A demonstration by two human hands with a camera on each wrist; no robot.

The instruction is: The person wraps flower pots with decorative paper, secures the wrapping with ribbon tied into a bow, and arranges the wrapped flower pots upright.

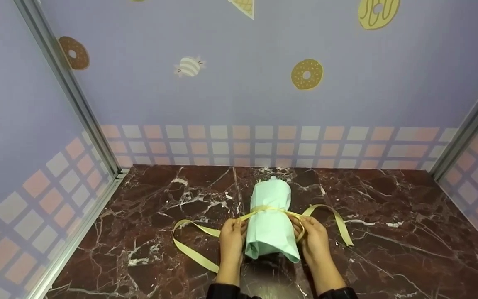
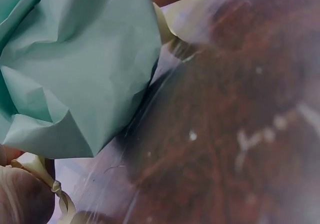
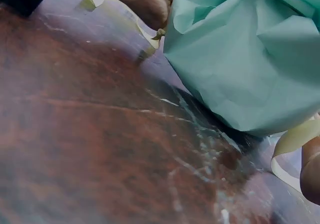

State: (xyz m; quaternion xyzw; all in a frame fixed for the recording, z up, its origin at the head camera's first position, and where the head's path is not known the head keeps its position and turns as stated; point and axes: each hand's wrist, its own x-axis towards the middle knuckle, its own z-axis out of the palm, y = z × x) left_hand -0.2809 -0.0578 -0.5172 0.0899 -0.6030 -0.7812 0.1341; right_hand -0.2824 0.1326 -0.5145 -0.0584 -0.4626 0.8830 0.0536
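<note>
A bundle wrapped in pale green paper point(image 1: 270, 234) lies lengthwise on the table, its near end creased and folded. Around its middle runs a yellow ribbon point(image 1: 197, 255), which crosses the top and trails off on both sides. On the left side my left hand point(image 1: 231, 241) pinches the ribbon close against the paper. My right hand point(image 1: 315, 243) does the same on the right, where the ribbon makes a loop. In the left wrist view, a small knot point(image 2: 56, 186) shows in the ribbon beside the left fingers. The bundle's contents are hidden by the paper.
The tabletop point(image 1: 388, 257) is dark red marble with white veins. A patterned purple wall point(image 1: 239, 104) stands behind it, with side panels at left and right. One loose ribbon tail point(image 1: 342, 228) curls out to the right of the bundle.
</note>
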